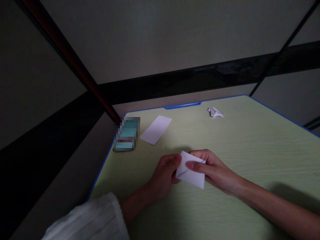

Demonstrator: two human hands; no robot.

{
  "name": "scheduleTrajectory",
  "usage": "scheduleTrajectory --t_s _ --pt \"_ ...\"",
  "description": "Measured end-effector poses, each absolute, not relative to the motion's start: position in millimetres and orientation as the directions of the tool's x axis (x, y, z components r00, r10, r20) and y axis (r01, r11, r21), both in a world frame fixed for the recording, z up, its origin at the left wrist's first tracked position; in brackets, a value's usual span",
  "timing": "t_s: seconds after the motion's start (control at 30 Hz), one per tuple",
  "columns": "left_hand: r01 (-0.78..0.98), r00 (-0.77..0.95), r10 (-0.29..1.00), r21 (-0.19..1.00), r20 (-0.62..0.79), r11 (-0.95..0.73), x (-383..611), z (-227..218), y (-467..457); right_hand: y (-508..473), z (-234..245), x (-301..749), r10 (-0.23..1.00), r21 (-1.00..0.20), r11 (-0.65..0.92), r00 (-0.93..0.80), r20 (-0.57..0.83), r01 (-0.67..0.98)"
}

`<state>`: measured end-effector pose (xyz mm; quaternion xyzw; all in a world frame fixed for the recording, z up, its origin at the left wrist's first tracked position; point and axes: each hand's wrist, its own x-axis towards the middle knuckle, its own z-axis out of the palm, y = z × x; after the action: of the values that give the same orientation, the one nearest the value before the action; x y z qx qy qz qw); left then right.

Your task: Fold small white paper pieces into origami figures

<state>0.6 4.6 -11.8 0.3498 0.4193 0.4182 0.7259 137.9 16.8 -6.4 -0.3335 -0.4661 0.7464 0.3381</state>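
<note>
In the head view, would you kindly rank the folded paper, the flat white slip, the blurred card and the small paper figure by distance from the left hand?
From the left hand:
1. Folded paper, held in both hands.
2. Flat white slip, beyond, slightly left.
3. Blurred card, by the table's left edge; close to the slip's distance.
4. Small paper figure, far right.

Left hand [166, 171]: bare, no rings or watch visible. Left forearm bare up to a pushed-up sleeve [92, 218], white/off-white, thick fluffy fabric w/ soft ribbed texture, bunched near the elbow at the pic's bottom edge. Right hand [212, 170]: bare, no jewellery visible. Right forearm bare all the way to the frame edge; no sleeve showing on that side.
</note>
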Motion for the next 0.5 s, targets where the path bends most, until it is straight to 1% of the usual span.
scheduleTrajectory --t_s 0.1,0.2,0.3,0.43,0.5 --pt "-0.309 0.3 0.893 0.851 -0.335 0.424 0.6 -9.1 5.1 16.4 -5.8 137.9 0.809 -0.919 -0.35 -0.553 -0.2 -0.18" --pt "-0.272 0.309 0.895 0.872 -0.321 0.407 -0.5 -10.5 5.2 15.8 -6.5 138.3 0.802 -0.92 -0.354 -0.561 -0.206 -0.168" --pt "-0.22 0.296 0.912 0.909 -0.283 0.354 -1.8 -14.7 5.2 15.8 -8.5 138.2 0.802 -0.918 -0.356 -0.562 -0.203 -0.176" --pt "-0.175 0.237 0.947 0.95 -0.215 0.259 -3.6 -15.0 5.0 16.1 -10.2 136.7 0.805 -0.905 -0.359 -0.568 -0.174 -0.23" --pt "-0.177 0.259 0.947 0.954 -0.191 0.241 -4.2 -12.3 5.2 16.4 -10.3 135.7 0.787 -0.896 -0.363 -0.598 -0.15 -0.254"
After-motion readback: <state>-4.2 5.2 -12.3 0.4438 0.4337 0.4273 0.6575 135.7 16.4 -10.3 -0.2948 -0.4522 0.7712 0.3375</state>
